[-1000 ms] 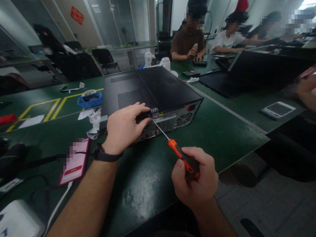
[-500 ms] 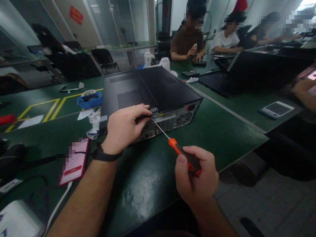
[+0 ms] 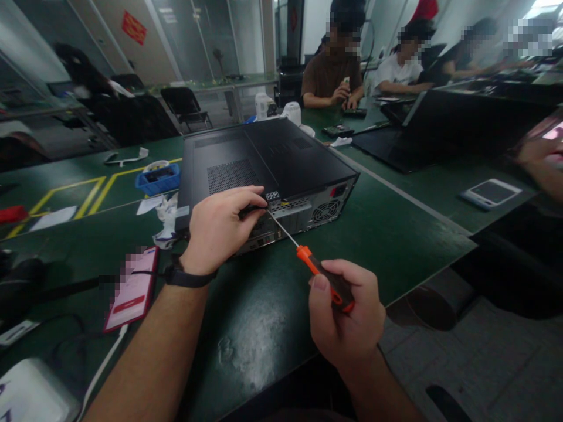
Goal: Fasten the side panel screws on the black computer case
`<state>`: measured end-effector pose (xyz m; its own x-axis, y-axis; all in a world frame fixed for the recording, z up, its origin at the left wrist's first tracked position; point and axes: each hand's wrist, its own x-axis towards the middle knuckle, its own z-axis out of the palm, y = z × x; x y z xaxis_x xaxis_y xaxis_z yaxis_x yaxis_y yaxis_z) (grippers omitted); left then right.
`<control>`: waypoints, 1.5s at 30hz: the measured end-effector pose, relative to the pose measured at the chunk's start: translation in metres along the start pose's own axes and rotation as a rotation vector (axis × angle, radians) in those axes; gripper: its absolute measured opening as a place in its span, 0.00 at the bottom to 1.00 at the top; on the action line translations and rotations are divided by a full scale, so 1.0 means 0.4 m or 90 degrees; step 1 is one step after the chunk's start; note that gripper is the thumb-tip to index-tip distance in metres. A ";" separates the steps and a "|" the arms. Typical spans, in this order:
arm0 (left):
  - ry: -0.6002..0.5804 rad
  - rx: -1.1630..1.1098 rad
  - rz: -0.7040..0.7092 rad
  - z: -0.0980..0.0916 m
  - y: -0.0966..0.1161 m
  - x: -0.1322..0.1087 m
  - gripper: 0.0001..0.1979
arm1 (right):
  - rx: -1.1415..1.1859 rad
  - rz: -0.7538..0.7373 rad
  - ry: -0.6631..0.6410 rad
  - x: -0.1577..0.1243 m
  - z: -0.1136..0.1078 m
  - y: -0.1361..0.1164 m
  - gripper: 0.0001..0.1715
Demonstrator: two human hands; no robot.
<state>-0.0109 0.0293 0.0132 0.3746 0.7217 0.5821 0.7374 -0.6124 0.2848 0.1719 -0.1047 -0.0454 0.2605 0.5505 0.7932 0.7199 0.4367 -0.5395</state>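
A black computer case [image 3: 303, 155] lies flat on the green table, its metal back panel with the fan grille facing me. My right hand [image 3: 349, 310] is closed around the orange and black handle of a screwdriver [image 3: 308, 258]. The long shaft points up and left to the back edge of the case. There my left hand [image 3: 226, 225] is closed, thumb and fingertips pinched at the screwdriver's tip. What the pinch holds is too small to make out, and the tip itself is partly hidden by the fingers.
Left of the case stand a blue basket [image 3: 159, 179] and crumpled white wrapping [image 3: 166, 217]. A pink-screened phone [image 3: 132, 293] with a white cable lies by my left forearm. At right are a white-framed device [image 3: 491, 193] and a large black panel [image 3: 475, 129]. Other people sit across the table.
My right hand and the screwdriver have shifted very slightly left, along with a small shift of the whole view. The left hand keeps its pinch at the case edge.
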 end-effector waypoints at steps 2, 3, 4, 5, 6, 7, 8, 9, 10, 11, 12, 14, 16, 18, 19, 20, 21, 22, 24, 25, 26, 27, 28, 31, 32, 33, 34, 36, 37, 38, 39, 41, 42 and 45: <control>-0.002 -0.003 -0.002 0.000 0.000 0.000 0.06 | -0.018 -0.007 -0.009 0.004 -0.002 -0.007 0.13; -0.002 -0.004 -0.003 0.000 0.000 0.000 0.07 | -0.026 -0.007 -0.014 0.005 -0.003 -0.010 0.13; -0.001 -0.005 -0.004 0.000 0.000 0.000 0.07 | -0.031 -0.008 -0.020 0.007 -0.004 -0.012 0.13; -0.001 -0.007 -0.005 0.001 0.000 0.000 0.07 | -0.031 -0.009 -0.022 0.008 -0.005 -0.015 0.13; -0.001 -0.008 -0.007 0.001 -0.001 0.000 0.07 | -0.028 -0.011 -0.023 0.009 -0.006 -0.016 0.14; -0.001 -0.008 -0.008 0.001 -0.001 0.000 0.07 | -0.025 -0.013 -0.024 0.009 -0.007 -0.017 0.14; 0.000 -0.009 -0.009 0.002 -0.002 0.000 0.07 | -0.020 -0.015 -0.025 0.010 -0.008 -0.017 0.14; 0.002 -0.010 -0.009 0.002 -0.003 -0.001 0.07 | -0.015 -0.019 -0.026 0.011 -0.009 -0.016 0.14; 0.005 -0.011 -0.007 0.002 -0.003 -0.001 0.07 | -0.009 -0.023 -0.029 0.011 -0.010 -0.015 0.14; 0.007 -0.011 -0.005 0.003 -0.004 -0.002 0.07 | -0.003 -0.025 -0.034 0.012 -0.011 -0.014 0.14; 0.008 -0.012 -0.004 0.003 -0.004 -0.002 0.07 | 0.004 -0.026 -0.039 0.013 -0.011 -0.013 0.14; 0.007 -0.012 -0.003 0.003 -0.004 -0.002 0.07 | 0.021 -0.037 -0.048 0.016 -0.010 -0.011 0.15; 0.007 -0.011 -0.002 0.003 -0.004 -0.002 0.08 | 0.041 -0.058 -0.057 0.020 -0.009 -0.010 0.16; 0.010 -0.011 0.003 0.002 -0.002 -0.002 0.08 | 0.054 -0.079 -0.063 0.023 -0.008 -0.011 0.16; 0.011 -0.011 0.007 0.002 -0.002 -0.001 0.08 | 0.052 -0.081 -0.067 0.024 -0.008 -0.011 0.15; 0.011 -0.012 0.010 0.002 -0.002 -0.001 0.08 | 0.044 -0.073 -0.070 0.024 -0.009 -0.011 0.15; 0.009 -0.011 0.010 0.001 -0.001 -0.001 0.07 | 0.033 -0.059 -0.072 0.023 -0.009 -0.010 0.14; 0.006 -0.009 0.009 0.001 -0.001 -0.001 0.07 | 0.022 -0.042 -0.072 0.021 -0.009 -0.008 0.14; 0.000 -0.003 0.000 0.001 0.000 0.000 0.07 | 0.005 -0.010 -0.065 0.015 -0.008 -0.005 0.13; -0.003 0.000 -0.006 0.001 0.001 -0.001 0.07 | 0.000 -0.002 -0.057 0.012 -0.007 -0.003 0.13; -0.005 0.003 -0.010 0.002 0.001 -0.001 0.07 | -0.007 0.002 -0.044 0.009 -0.006 -0.001 0.12; -0.005 0.004 -0.012 0.002 0.001 -0.001 0.07 | -0.013 0.005 -0.032 0.007 -0.005 -0.001 0.13; -0.004 0.004 -0.011 0.002 0.001 -0.001 0.07 | -0.016 0.008 -0.024 0.006 -0.004 0.000 0.13; 0.000 0.001 0.001 0.003 0.000 -0.002 0.07 | 0.009 0.009 -0.022 0.006 0.000 0.000 0.17; 0.001 0.000 0.004 0.003 0.000 -0.002 0.06 | 0.026 0.005 -0.024 0.007 0.001 0.001 0.18; 0.000 0.001 0.007 0.003 0.000 -0.002 0.06 | 0.042 -0.002 -0.023 0.008 0.002 0.002 0.19; -0.002 0.002 0.008 0.003 0.000 -0.002 0.06 | 0.053 -0.008 -0.017 0.009 0.003 0.003 0.19; -0.003 0.006 0.012 0.002 0.000 -0.002 0.06 | 0.065 -0.016 -0.008 0.011 0.005 0.004 0.20; -0.002 0.006 0.013 0.001 0.000 -0.001 0.06 | 0.068 -0.017 -0.006 0.011 0.006 0.005 0.20; -0.001 0.006 0.013 0.001 0.000 -0.001 0.06 | 0.071 -0.017 -0.007 0.011 0.006 0.005 0.20; 0.000 0.004 0.012 0.000 0.000 -0.001 0.06 | 0.073 -0.017 -0.008 0.011 0.006 0.004 0.19; 0.003 -0.001 0.009 0.000 0.000 -0.001 0.06 | 0.081 -0.015 -0.016 0.010 0.005 0.003 0.19; 0.004 -0.002 0.008 0.000 0.000 -0.001 0.06 | 0.086 -0.017 -0.020 0.010 0.004 0.002 0.19; 0.015 -0.007 0.018 0.002 0.000 -0.002 0.06 | 0.096 -0.022 -0.029 0.009 0.001 0.002 0.20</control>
<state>-0.0106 0.0290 0.0124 0.3816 0.6966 0.6075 0.7207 -0.6358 0.2764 0.1732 -0.1020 -0.0433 0.2053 0.5631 0.8005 0.6223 0.5562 -0.5508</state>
